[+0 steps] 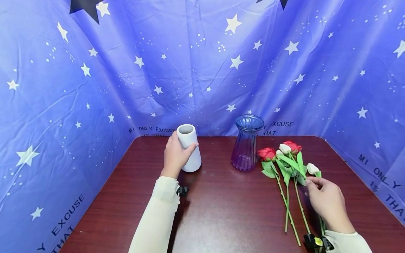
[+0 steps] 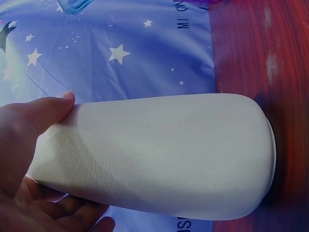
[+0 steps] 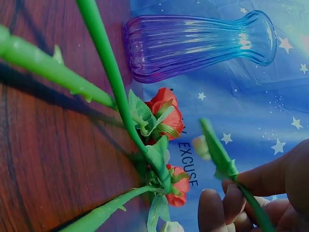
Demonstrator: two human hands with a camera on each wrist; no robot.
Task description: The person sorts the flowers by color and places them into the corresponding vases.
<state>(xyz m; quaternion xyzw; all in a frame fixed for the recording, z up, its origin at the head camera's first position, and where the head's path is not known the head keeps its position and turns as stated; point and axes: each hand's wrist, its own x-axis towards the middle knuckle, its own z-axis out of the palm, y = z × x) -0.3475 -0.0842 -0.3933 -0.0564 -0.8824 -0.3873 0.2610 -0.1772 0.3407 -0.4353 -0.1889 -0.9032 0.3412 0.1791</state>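
A white vase point(image 1: 191, 154) stands upright on the table, its mouth facing up. My left hand point(image 1: 177, 153) grips it around the upper part, thumb across the near side; the left wrist view shows the vase's smooth side point(image 2: 169, 154) and its base near the wood. At the right, my right hand point(image 1: 327, 202) pinches the green stem of a white tulip point(image 1: 312, 169) between thumb and fingers. In the right wrist view that tulip's leaf point(image 3: 217, 147) is above the fingers, the bud partly behind it. Beside it lie red roses point(image 1: 267, 154) and white tulips point(image 1: 284, 148).
A ribbed glass vase point(image 1: 245, 147), blue at the top and purple below, stands between the white vase and the flowers. The long stems point(image 1: 287, 211) point toward the table's near edge. Blue star-patterned cloth point(image 1: 190, 70) hangs around the dark red table point(image 1: 218, 211).
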